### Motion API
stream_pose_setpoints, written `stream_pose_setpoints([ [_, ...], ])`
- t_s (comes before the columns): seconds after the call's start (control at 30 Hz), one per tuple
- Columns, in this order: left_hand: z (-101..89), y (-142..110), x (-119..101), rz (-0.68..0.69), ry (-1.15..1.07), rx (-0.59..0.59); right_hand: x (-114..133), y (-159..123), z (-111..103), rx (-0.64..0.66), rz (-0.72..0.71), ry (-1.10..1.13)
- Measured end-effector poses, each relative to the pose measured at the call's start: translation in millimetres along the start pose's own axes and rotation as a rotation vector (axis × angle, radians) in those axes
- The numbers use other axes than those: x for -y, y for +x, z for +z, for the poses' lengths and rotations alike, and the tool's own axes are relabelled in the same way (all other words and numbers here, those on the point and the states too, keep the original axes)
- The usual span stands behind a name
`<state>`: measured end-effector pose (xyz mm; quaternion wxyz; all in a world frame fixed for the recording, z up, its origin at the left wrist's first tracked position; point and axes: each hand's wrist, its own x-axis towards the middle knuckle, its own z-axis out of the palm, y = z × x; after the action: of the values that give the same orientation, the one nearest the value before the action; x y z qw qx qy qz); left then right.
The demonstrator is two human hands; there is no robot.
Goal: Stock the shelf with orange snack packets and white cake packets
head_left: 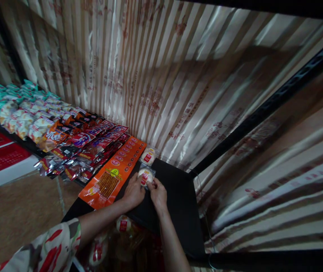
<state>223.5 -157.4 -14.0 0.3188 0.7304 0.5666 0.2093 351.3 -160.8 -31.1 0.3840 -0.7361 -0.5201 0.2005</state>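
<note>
My left hand and my right hand meet over a small round white snack in a clear wrapper with a red label. Both hands have their fingers pinched on that packet, which lies on the black shelf. A second packet of the same kind lies just behind it, close to the back wall. Left of my hands lies a long orange snack pack. My left arm wears a flowered sleeve.
Rows of red, dark and green snack bags fill the shelf to the left. A striped shiny sheet covers the back and right walls. A bag with more round packets sits below the shelf edge. A red basket stands on the floor.
</note>
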Motion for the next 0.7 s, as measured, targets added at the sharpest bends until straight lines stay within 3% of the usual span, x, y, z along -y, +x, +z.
stream_pose_setpoints([
  [0.3,4.2,14.1,-5.0,0.083,0.035,0.047,-4.9,24.1,14.7,-0.065,0.039,-0.042],
  [0.7,6.0,42.0,-8.2,0.068,0.064,0.061,1.9,46.2,24.7,-0.124,0.085,-0.094],
])
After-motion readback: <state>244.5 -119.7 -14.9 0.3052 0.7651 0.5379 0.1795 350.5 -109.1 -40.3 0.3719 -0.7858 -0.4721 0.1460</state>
